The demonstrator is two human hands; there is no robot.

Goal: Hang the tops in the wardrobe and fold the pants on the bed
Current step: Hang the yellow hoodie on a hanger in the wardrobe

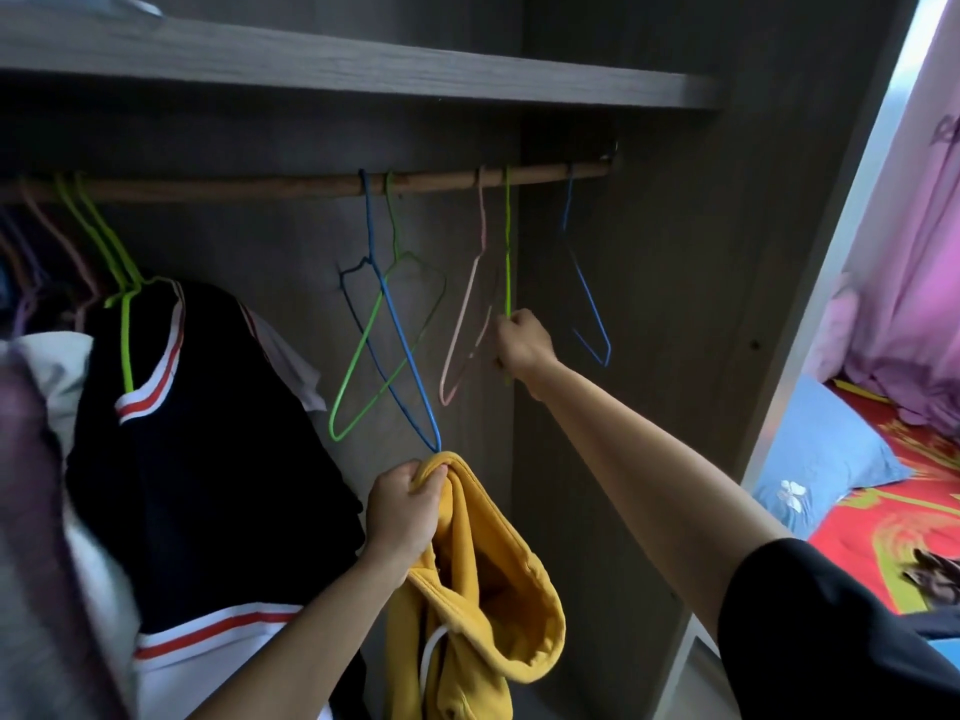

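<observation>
- A pink curtain [914, 241] is hung at the far right.
- A blue pillow [823, 459] is laid near its foot.
- A pink cushion [839, 330] is seen just beside the curtain.

The left stretch of the rail [291, 188] was packed: a dark striped top [208, 407] and other clothes hung pressed together, leaving no gap. Rightward hung only bare wire: a crossed blue hanger [406, 350] tangled with a crossed green hanger [360, 356], then a pink hanger [461, 324], a thin green hanger [508, 241] gripped by the right hand [522, 345], and a far blue hanger [588, 293] near the side panel [675, 330]. Open slots lay between them. The shelf [363, 70] seemed close above the rail, though the wide lens made that hard to judge. Below, the yellow hoodie [483, 589], bunched in the left hand [402, 511], filled the space under the crossed pair.
</observation>
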